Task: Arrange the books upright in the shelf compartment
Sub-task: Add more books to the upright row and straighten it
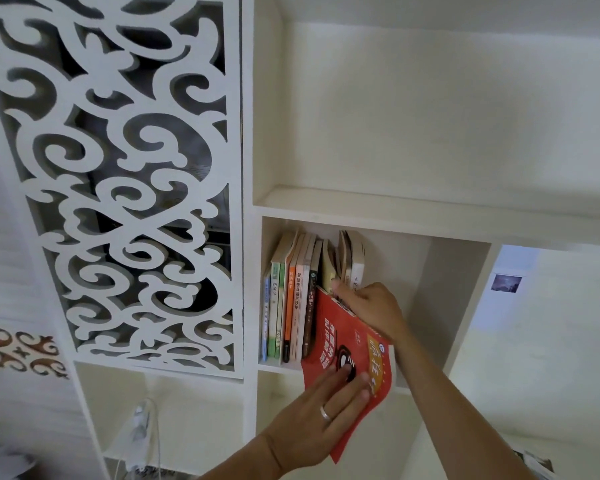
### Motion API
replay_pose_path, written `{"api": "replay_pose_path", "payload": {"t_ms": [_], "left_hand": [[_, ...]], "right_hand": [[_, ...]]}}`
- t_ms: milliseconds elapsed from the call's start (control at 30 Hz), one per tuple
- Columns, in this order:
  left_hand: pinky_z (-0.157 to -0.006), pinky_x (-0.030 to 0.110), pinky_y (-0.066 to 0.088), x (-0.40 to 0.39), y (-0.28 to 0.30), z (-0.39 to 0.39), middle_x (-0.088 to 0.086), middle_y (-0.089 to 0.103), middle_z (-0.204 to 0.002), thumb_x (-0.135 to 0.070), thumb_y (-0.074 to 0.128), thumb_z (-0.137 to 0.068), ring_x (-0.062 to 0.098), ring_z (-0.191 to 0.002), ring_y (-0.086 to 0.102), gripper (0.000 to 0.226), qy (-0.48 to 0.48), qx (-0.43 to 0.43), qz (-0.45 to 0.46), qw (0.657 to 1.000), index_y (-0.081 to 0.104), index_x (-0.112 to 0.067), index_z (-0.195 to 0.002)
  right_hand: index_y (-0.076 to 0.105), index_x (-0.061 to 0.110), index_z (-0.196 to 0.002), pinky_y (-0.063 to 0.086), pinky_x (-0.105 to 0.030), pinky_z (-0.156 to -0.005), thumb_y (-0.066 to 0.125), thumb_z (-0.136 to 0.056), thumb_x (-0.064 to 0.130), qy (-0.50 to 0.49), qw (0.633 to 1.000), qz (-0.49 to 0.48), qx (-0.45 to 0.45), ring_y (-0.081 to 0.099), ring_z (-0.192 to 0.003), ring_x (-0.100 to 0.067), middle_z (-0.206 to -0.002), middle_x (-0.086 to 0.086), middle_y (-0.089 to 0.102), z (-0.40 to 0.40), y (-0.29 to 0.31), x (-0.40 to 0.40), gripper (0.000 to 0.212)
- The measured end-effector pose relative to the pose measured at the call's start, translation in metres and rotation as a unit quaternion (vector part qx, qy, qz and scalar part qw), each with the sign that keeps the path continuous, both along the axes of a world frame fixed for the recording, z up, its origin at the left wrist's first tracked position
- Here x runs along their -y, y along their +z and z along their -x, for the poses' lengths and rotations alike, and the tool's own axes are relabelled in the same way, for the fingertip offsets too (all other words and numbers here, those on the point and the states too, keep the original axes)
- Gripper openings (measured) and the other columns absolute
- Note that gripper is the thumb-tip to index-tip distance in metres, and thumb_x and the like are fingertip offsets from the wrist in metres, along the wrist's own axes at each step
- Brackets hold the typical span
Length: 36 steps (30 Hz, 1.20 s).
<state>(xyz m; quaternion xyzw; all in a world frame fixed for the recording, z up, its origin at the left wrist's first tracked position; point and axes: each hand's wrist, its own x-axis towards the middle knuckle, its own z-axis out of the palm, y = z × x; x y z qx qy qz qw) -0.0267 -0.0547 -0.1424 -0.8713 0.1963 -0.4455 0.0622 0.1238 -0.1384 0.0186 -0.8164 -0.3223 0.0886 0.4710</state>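
Note:
A red book point(340, 341) with a yellow band is tilted at the front of the white shelf compartment point(440, 306). My left hand point(323, 414), with a ring on one finger, holds its lower part, fingers flat on the cover. My right hand point(368, 306) reaches over the book's top edge, its fingers among the upright books there, pressing on the beige one point(355, 268). Several books point(291, 299) stand upright against the compartment's left wall.
A white carved lattice panel point(125, 188) fills the left side. A bare shelf point(395, 206) lies above the compartment. Below left, a compartment holds a white device with cables point(139, 431). The right half of the book compartment holds nothing.

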Motion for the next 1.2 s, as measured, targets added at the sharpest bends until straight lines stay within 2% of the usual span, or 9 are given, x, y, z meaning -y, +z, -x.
{"api": "replay_pose_path", "payload": {"t_ms": [200, 400, 600, 700, 800, 967, 1067, 1133, 1200], "left_hand": [[-0.1, 0.05, 0.053, 0.005, -0.001, -0.008, 0.013, 0.042, -0.156, -0.035, 0.063, -0.101, 0.035, -0.139, 0.049, 0.059, -0.01, 0.011, 0.013, 1.0, 0.04, -0.009, -0.15], [-0.105, 0.058, 0.048, 0.008, -0.02, -0.005, 0.016, 0.029, -0.162, -0.048, 0.068, -0.091, 0.04, -0.147, 0.035, 0.083, -0.038, -0.043, 0.06, 0.997, 0.027, -0.014, -0.155], [-0.118, 0.057, 0.032, -0.018, -0.011, -0.011, 0.01, 0.021, -0.166, -0.012, 0.06, -0.07, 0.031, -0.154, 0.021, 0.089, -0.001, -0.135, 0.138, 0.981, 0.031, -0.018, -0.154], [-0.116, 0.045, 0.04, -0.02, 0.014, -0.019, -0.003, 0.034, -0.159, -0.005, 0.046, -0.088, 0.02, -0.148, 0.035, 0.071, -0.022, -0.138, 0.381, 0.914, 0.031, -0.022, -0.155], [-0.107, 0.031, 0.048, -0.007, 0.054, -0.03, -0.01, 0.055, -0.143, -0.025, 0.038, -0.107, 0.013, -0.134, 0.052, 0.041, -0.073, -0.086, 0.565, 0.817, 0.045, -0.025, -0.148], [-0.091, 0.011, 0.049, 0.001, 0.091, -0.044, -0.014, 0.066, -0.121, -0.028, 0.05, -0.105, 0.0, -0.116, 0.062, 0.03, -0.078, -0.125, 0.663, 0.734, 0.052, -0.026, -0.135], [-0.08, 0.016, 0.052, -0.013, 0.084, -0.054, -0.011, 0.068, -0.103, -0.023, 0.051, -0.105, 0.004, -0.097, 0.066, 0.019, -0.007, -0.135, 0.622, 0.771, 0.057, -0.024, -0.123], [-0.069, 0.02, 0.05, -0.013, 0.079, -0.06, -0.01, 0.062, -0.085, -0.012, 0.049, -0.104, 0.005, -0.078, 0.062, 0.013, 0.043, -0.124, 0.589, 0.797, 0.057, -0.019, -0.111], [-0.074, 0.029, 0.055, -0.007, 0.072, -0.064, -0.01, 0.059, -0.087, -0.009, 0.048, -0.103, 0.004, -0.079, 0.06, 0.016, 0.065, -0.108, 0.581, 0.804, 0.056, -0.015, -0.115]], "right_hand": [[0.072, 0.0, -0.085, 0.057, -0.026, -0.063, 0.077, -0.087, 0.036, 0.035, 0.991, 0.129, 0.028, 0.076, -0.067, -0.021, -0.082, -0.011, 0.078, -0.008, 0.019, 0.005, 0.036], [0.067, 0.009, -0.075, 0.052, -0.02, -0.056, 0.077, -0.087, 0.03, 0.006, 0.998, 0.064, 0.015, 0.074, -0.062, -0.011, -0.075, -0.003, 0.077, 0.007, 0.016, 0.01, 0.027], [0.048, 0.014, -0.056, 0.047, -0.019, -0.079, 0.078, -0.08, 0.008, -0.032, 0.984, -0.088, 0.151, 0.062, -0.084, -0.003, -0.088, 0.004, 0.064, 0.015, -0.01, 0.005, 0.039], [0.049, 0.014, -0.058, 0.051, -0.018, -0.084, 0.078, -0.079, 0.004, -0.036, 0.965, -0.164, 0.202, 0.062, -0.093, -0.006, -0.097, 0.008, 0.062, 0.016, -0.028, -0.001, 0.036], [0.061, 0.013, -0.072, 0.049, -0.01, -0.083, 0.076, -0.088, 0.009, -0.056, 0.943, -0.198, 0.263, 0.06, -0.094, -0.006, -0.102, 0.008, 0.058, 0.023, -0.038, -0.01, 0.022], [0.077, 0.012, -0.112, 0.053, -0.027, -0.1, 0.067, -0.098, 0.017, 0.003, 0.947, -0.137, 0.29, 0.06, -0.108, -0.004, -0.12, 0.004, 0.062, 0.008, -0.048, -0.016, 0.018], [0.074, 0.009, -0.114, 0.056, -0.023, -0.09, 0.066, -0.097, 0.014, -0.01, 0.922, -0.155, 0.354, 0.061, -0.1, -0.004, -0.123, 0.002, 0.059, -0.005, -0.046, 0.0, 0.019], [0.065, 0.006, -0.113, 0.055, -0.019, -0.084, 0.072, -0.093, 0.015, -0.121, 0.898, -0.204, 0.37, 0.057, -0.098, -0.008, -0.125, -0.001, 0.047, -0.01, -0.048, 0.009, 0.023], [0.052, 0.007, -0.121, 0.05, -0.023, -0.083, 0.079, -0.088, 0.026, -0.213, 0.892, -0.217, 0.335, 0.053, -0.107, -0.022, -0.13, -0.008, 0.041, -0.016, -0.051, 0.01, 0.047]]}}
